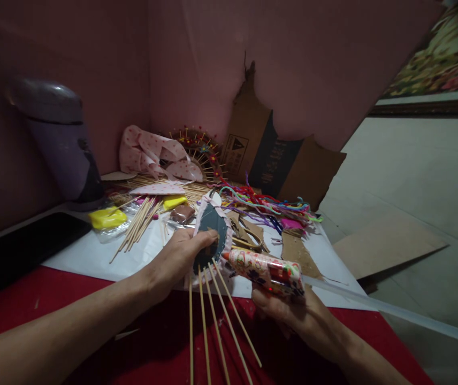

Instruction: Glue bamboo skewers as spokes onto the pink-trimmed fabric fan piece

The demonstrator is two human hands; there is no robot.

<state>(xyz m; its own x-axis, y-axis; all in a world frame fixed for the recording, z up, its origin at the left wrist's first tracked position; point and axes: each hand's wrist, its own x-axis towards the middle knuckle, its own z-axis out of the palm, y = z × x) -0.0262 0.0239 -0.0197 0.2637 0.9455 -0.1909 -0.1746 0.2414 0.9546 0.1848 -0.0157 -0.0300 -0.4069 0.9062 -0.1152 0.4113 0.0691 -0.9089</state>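
Note:
A dark leaf-shaped piece with a pink fabric edge (221, 222) is pinched in my left hand (176, 256), the thumb lying on its face. Several thin wooden sticks (213, 315) fan out from its lower edge toward me. My right hand (301, 315) is wrapped round a flower-patterned glue gun (269, 270), which has a small red light on. The gun's orange tip points left, close to the right side of the piece. A long translucent glue stick (393, 307) extends from the gun's back end to the right.
White paper (84, 254) covers part of the red surface (12, 315). Around lie loose sticks (138, 227), yellow clay packs (108, 217), scissors (253, 235), coloured pipe cleaners (261, 200) and a black phone-like slab (32, 248). Behind stand a purple bin (60, 144) and cut cardboard (249, 123).

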